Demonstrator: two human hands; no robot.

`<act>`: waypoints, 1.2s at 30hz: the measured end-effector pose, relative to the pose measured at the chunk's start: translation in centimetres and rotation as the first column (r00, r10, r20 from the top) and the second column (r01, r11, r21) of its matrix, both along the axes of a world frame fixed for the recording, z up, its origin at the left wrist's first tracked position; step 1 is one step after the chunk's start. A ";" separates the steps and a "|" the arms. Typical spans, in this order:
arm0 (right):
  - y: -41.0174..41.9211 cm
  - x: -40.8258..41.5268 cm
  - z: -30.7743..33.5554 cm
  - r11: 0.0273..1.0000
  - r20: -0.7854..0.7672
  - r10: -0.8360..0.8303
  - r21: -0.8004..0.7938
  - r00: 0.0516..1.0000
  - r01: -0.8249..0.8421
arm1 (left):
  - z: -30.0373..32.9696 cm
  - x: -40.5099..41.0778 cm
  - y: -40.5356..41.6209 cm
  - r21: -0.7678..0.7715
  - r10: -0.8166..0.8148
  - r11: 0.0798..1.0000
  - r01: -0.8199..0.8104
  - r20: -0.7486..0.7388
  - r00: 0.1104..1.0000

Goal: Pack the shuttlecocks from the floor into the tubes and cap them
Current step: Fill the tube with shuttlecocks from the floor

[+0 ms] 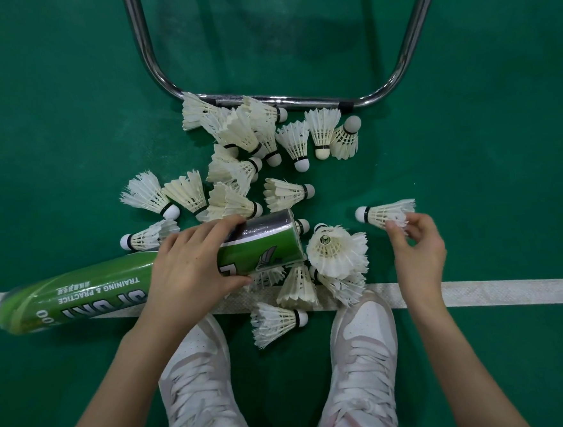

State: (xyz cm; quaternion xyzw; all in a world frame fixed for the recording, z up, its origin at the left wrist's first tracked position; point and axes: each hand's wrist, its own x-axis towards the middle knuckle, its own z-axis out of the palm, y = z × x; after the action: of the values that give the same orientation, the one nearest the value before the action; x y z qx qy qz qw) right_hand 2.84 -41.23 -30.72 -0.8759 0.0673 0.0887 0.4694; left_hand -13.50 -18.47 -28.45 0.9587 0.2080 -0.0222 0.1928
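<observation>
A green tube (118,284) is held almost level just above the floor by the left hand (190,269), whose fingers (219,225) are curled around its middle; its open end is turned to the right, close to a shuttlecock (337,251) that shows its feathered skirt to the camera. A single shuttlecock (385,214) lies on the floor apart from the others, with the cork to the left, and its feather tips are pinched by the fingers (395,230) of the right hand (418,257). Many more white shuttlecocks (251,138) are scattered in a loose heap on the floor, from the tube up to a bent chrome frame (285,100) at the top, and some of them are lying over each other. The floor (50,112) is a green sport mat with a fine texture, crossed by a white line (495,293) that is partly covered by the tube. Two white laced shoes (363,351) are placed at the line, with one shuttlecock (276,322) between them.
</observation>
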 end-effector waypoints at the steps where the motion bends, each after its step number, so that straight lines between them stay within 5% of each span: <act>1: 0.2 -0.1 0.7 0.998 0.016 -0.006 0.062 1.000 0.005 | 0.0 0.0 0.0 0.002 -0.001 1.000 0.001 0.000 1.000; 6: 2.3 -1.4 3.5 0.942 -0.035 0.082 0.329 0.996 -0.066 | 0.0 0.1 0.2 -0.010 -0.005 1.000 0.005 0.001 1.000; 12: 4.4 -3.4 4.5 0.880 -0.113 0.226 0.451 0.967 -0.153 | 0.0 0.0 0.2 0.007 -0.005 1.000 0.005 0.032 0.999; 27: 6.2 -5.7 3.7 0.776 -0.212 0.504 0.536 0.838 -0.331 | 0.2 0.1 0.1 0.005 0.013 1.000 -0.014 0.043 0.999; 36: 6.5 -5.8 3.3 0.808 -0.170 0.543 0.372 0.822 -0.457 | 0.1 0.2 0.1 0.006 0.003 1.000 -0.003 0.050 0.999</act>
State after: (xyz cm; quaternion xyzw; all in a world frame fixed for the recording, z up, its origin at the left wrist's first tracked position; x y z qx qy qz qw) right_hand -2.94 -34.75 -27.40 -0.7555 -0.1200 0.3376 0.5486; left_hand -13.30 -18.35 -28.32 0.9592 0.2047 0.0026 0.1949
